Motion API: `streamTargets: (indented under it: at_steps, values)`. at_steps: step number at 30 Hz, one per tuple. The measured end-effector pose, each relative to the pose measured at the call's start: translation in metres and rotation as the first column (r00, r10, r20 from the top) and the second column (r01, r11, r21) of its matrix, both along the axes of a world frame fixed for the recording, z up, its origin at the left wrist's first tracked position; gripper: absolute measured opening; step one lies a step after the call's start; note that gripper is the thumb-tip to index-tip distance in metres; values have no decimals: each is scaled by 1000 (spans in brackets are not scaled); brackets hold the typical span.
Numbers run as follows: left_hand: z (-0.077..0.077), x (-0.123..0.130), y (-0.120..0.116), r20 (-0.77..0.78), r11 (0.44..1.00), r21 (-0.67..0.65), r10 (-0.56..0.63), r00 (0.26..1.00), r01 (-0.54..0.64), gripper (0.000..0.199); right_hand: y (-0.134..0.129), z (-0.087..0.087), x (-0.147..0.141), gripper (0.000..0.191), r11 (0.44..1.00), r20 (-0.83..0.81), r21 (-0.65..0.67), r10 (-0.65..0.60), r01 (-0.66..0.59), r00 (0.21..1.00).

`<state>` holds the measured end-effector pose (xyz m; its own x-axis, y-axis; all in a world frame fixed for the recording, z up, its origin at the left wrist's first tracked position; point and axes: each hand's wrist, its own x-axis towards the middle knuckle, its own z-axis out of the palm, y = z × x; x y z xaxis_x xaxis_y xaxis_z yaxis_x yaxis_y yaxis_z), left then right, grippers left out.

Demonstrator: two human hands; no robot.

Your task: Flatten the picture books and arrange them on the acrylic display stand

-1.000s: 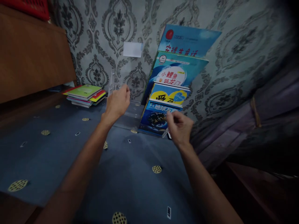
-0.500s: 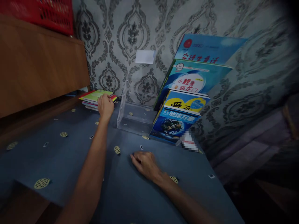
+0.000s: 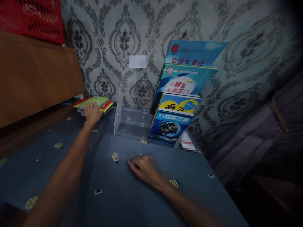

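My left hand (image 3: 92,113) rests on a low stack of books (image 3: 81,110), its fingers spread across the green cover on top. Beneath that cover, a red-and-yellow edge (image 3: 107,106) sticks out on the right. My right hand (image 3: 144,170) lies on the blue tablecloth (image 3: 123,195), fingers curled in and thumb pointing left, with nothing seen in it. Between the stack and the upright books stands a clear acrylic rack (image 3: 129,128). On its right side several books lean in tiers, with a blue earth-picture book (image 3: 168,127) at the front.
A wooden cabinet (image 3: 40,75) stands along the left, with a red plastic basket (image 3: 32,19) on top. Patterned wallpaper (image 3: 124,37) covers the wall behind the rack. Beyond the table's right edge hangs a purplish cloth (image 3: 251,135).
My left hand has shifted left over the stack, and its fingers have spread from a more bunched pose. My right hand stays on the cloth. The camera view has turned slightly.
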<state>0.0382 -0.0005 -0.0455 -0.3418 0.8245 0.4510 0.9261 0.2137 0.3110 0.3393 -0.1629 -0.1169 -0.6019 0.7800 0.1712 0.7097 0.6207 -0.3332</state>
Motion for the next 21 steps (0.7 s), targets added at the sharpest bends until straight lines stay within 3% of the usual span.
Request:
streamTargets:
  at_steps: [10,15,21]
  values:
    - [-8,-21,7,-166,997,-76,-40,985,28,52,-1,2,1,40,1000,-37,-18,6,-7,999]
    - [-2,-42,10,-254,983,-169,-118,960,76,43,2,-1,2,43,999,-22,-39,-2,1,1000]
    - [7,-70,18,-240,962,-228,-204,949,149,44,1,2,1,45,998,-29,-66,-10,8,1000]
